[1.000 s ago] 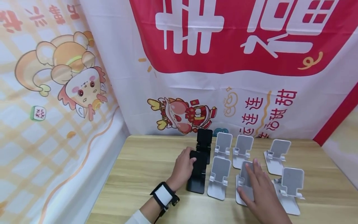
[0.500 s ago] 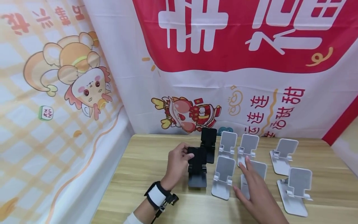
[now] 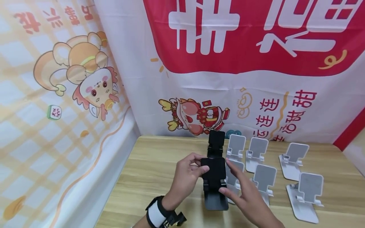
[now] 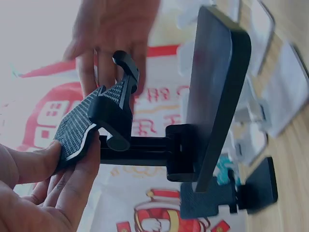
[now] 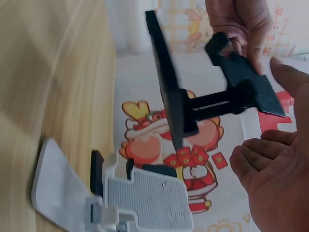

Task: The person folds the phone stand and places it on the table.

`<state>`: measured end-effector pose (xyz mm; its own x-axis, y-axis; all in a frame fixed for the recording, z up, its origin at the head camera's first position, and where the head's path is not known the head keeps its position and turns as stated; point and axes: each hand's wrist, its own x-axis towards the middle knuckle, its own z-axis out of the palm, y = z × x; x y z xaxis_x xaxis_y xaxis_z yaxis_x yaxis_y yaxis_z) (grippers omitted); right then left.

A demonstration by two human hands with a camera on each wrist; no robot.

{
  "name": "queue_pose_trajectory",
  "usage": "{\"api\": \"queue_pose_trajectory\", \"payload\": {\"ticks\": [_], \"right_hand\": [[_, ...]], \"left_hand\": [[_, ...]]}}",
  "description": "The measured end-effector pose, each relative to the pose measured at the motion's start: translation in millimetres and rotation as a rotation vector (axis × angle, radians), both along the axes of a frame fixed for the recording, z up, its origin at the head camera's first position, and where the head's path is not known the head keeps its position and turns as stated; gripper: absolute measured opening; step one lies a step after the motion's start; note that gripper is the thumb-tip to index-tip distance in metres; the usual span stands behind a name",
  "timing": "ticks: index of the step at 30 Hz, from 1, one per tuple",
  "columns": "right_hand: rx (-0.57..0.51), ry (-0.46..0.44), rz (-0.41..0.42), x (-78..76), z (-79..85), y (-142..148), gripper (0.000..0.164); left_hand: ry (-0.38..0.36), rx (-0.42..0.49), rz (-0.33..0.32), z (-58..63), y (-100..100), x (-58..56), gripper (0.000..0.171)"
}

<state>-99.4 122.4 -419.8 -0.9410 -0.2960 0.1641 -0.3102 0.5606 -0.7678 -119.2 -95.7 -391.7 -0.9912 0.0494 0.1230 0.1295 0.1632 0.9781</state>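
Note:
In the head view my left hand [image 3: 185, 179] pinches a black phone stand [image 3: 214, 171] by the edge of its ribbed upper plate, thumb on the front and fingers behind. The right wrist view shows this stand [image 5: 169, 87] lifted above the wooden table, its flat base joined to the plate by a folding arm. My right hand [image 3: 247, 194] is at the stand's right side, thumb and fingers spread and overlapping it in the head view. From its own wrist camera, the right hand [image 5: 280, 164] has its fingers loosely bent below the plate, gripping nothing.
Another black phone stand [image 3: 216, 139] stands behind at the back edge of the table [image 3: 159, 158]. Several white stands with grey pads, such as the back one [image 3: 236, 145] and the front right one [image 3: 309, 190], stand to the right. Printed cloth [image 3: 194, 85] hangs behind.
The left hand has raised the black stand from the table and brought it right and nearer. My right hand has left the white stand it was over and come to the black one.

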Motion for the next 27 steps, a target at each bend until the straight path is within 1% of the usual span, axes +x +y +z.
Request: {"api": "queue_pose_trajectory", "payload": {"ticks": [3,4,5,9,10,12,15,18,22,27], "right_hand": [[-0.036,-0.107,-0.01,1.4,2.9,-3,0.08],[-0.045,-0.129,-0.015,1.8,3.4,-3,0.078],[-0.058,-0.144,-0.018,1.8,3.8,-4,0.076],[-0.117,-0.142,-0.014,0.7,3.1,-6,0.059],[-0.138,-0.152,-0.014,0.0,2.9,-6,0.055],[-0.178,-0.175,0.002,-1.5,2.5,-7,0.053],[-0.222,-0.244,0.014,-3.7,1.3,-7,0.057],[-0.226,-0.26,0.021,-4.5,-0.7,-6,0.06],[-0.223,-0.256,-0.004,-3.9,-2.2,-6,0.06],[-0.192,-0.227,-0.038,-2.3,-1.1,-8,0.062]], "left_hand": [[-0.033,0.036,-0.037,5.2,3,7.5,0.023],[-0.042,0.036,-0.043,6.6,5,9.7,0.023],[-0.049,0.035,-0.048,8.0,6,11.5,0.023],[-0.059,0.009,-0.062,11.4,10,16.0,0.023],[-0.057,0.0,-0.062,11.7,11,16.6,0.023],[-0.056,-0.005,-0.065,12.2,12,17.0,0.023],[-0.059,-0.008,-0.064,12.2,15,17.4,0.023],[-0.062,-0.005,-0.064,12.4,16,18.6,0.023],[-0.045,-0.028,-0.062,12.8,18,20.6,0.023],[-0.026,-0.073,-0.027,13.2,19,22.1,0.025]]}}
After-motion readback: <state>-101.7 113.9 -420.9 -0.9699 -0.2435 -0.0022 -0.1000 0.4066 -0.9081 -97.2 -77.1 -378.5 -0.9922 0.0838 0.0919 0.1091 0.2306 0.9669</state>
